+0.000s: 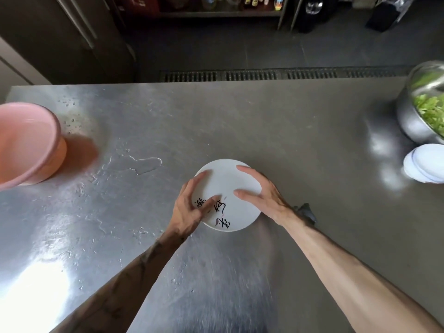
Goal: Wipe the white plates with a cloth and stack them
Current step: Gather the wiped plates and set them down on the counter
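Both hands on one white plate, mid-table, a bit nearer to me than centre. The plate has black scribbled marks on the near part of its face. Left hand comes in from the near-left: fingers straight and spread over the plate's left rim, thumb laid on the face right next to the marks. Nothing is curled round it; the hand just lies flat on it. Right hand covers the right rim, fingers stretched out across the upper right of the face, thumb pointing in toward the middle, palm over the edge. Also flat, not clamped. So the plate sits between and under the two hands, with bare white face showing between the fingertips. I can't tell if it's flat on the steel table or tipped up a little.

Dark cloth lies crumpled on the table just beyond the right wrist, partly hidden by it; neither hand holds it.

Stack of white plates at the far right edge, well apart from the hands, just beside a metal bowl with green leaves in it. Pink basin at the left edge. Water puddle and droplets on the table between the basin and the plate. Floor drain grate beyond the table's far edge.
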{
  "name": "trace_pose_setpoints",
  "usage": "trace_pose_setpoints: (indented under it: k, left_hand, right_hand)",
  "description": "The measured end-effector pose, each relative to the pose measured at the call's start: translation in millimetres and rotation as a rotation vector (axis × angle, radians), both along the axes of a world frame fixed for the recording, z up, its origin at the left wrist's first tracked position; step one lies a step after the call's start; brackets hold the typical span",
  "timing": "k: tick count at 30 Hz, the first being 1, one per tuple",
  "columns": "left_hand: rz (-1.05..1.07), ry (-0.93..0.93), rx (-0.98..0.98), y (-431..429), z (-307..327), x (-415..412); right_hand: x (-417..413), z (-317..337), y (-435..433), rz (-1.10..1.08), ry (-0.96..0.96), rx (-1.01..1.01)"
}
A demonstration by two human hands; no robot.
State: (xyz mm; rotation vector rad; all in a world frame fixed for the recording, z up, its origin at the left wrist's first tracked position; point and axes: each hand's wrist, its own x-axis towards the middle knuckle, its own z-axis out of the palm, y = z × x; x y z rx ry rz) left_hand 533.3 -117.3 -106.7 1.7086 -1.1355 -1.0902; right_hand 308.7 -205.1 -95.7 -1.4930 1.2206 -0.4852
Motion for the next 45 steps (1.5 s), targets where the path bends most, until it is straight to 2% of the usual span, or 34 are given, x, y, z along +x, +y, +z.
trace_pose_setpoints:
  k: [9,15,29,36,45]
  left_hand:
    - [0.030,-0.015,0.021,8.4,1.9,-3.2]
    - [0.021,0.001,0.033,20.8,24.5,-13.1]
    - [-0.114,0.054,-0.062,31.4,128.0,-55.0]
    - [-0.205,0.066,-0.148,48.5,186.1,-79.1]
    - [-0.203,0.063,-0.198,105.5,229.2,-131.1]
  right_hand:
    - [3.3,7.2,18.5,-0.062,-0.014,0.039]
    - [-2.7,27.0,38.3,-0.097,-0.006,0.053]
    - [-49.5,140.1,85.4,-0.242,-0.033,-0.018]
    - [-78.0,199.3,120.8,-0.310,-0.077,-0.129]
    - [-131.7,227.0,169.2,-0.291,-0.117,-0.154]
